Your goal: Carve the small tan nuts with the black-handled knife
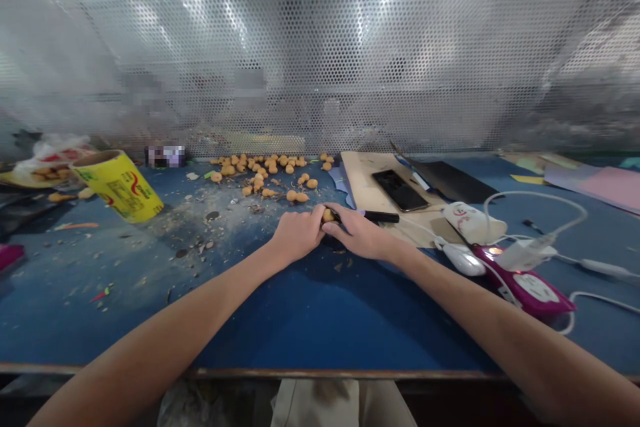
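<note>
A blue-topped workbench (100,307), strewn with crumbly debris, is backed by a perforated metal screen (320,60). Small round orange pieces (260,170) are heaped just before the screen. Farther from the screen, one orange piece (329,215) is clamped between the left hand (297,235) and right hand (357,232). A black-handled tool (380,217) is gripped by the right, its tip hidden by fingers.
</note>
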A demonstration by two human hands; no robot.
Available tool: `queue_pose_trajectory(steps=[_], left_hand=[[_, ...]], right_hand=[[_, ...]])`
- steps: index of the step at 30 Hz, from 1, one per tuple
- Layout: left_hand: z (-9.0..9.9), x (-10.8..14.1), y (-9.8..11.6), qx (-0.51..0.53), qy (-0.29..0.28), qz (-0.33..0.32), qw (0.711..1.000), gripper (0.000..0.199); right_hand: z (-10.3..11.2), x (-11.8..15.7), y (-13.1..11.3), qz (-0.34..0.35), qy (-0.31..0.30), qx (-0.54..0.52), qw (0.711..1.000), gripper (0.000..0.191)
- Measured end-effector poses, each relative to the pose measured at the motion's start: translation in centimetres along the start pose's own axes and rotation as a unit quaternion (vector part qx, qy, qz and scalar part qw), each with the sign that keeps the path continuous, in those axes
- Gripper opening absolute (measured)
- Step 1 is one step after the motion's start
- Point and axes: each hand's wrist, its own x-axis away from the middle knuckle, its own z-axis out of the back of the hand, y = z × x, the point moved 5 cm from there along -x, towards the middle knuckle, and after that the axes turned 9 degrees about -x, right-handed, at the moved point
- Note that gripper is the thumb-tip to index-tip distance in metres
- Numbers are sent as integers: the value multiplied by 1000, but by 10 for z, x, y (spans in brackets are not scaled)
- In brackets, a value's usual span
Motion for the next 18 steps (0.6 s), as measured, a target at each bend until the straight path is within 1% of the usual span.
queue_pose_trajectory(steps=[2,3,4,5,6,7,8,9,11,13,15,17,18], left_hand=[[0,0,0,36,10,7,999,36],[0,1,0,74,18,14,997,35],[-1,1,0,128,24,22,991,36],[-3,0,0,198,29,27,979,37],[-5,0,0,277,29,30,960,40],[-8,-1,1,360,24,27,932,42],[-10,-1,3,439,15,23,898,43],[-12,-2,5,509,3,19,861,43],[-14,-2,8,617,-23,19,786,44],[-13,0,10,693,-53,33,718,45],[-12,2,13,743,-102,55,659,45],[-13,5,15,776,-147,76,609,47],[-13,5,15,791,-155,82,587,48]], right_hand=[[1,1,-2,10,-3,-2,1000,51],[2,1,-3,16,-6,-3,1000,51],[3,2,-3,21,-12,-3,1000,52],[4,2,-4,28,-18,-2,999,53],[5,3,-5,36,-24,1,999,53],[7,3,-6,43,-28,4,999,54],[8,3,-7,52,-31,7,998,55],[10,4,-8,60,-32,8,998,55],[12,5,-10,74,-34,7,997,55],[13,6,-11,90,-35,3,995,56],[13,7,-11,102,-40,-5,994,55],[12,7,-10,105,-42,-12,993,54],[12,7,-9,101,-43,-13,994,55]])
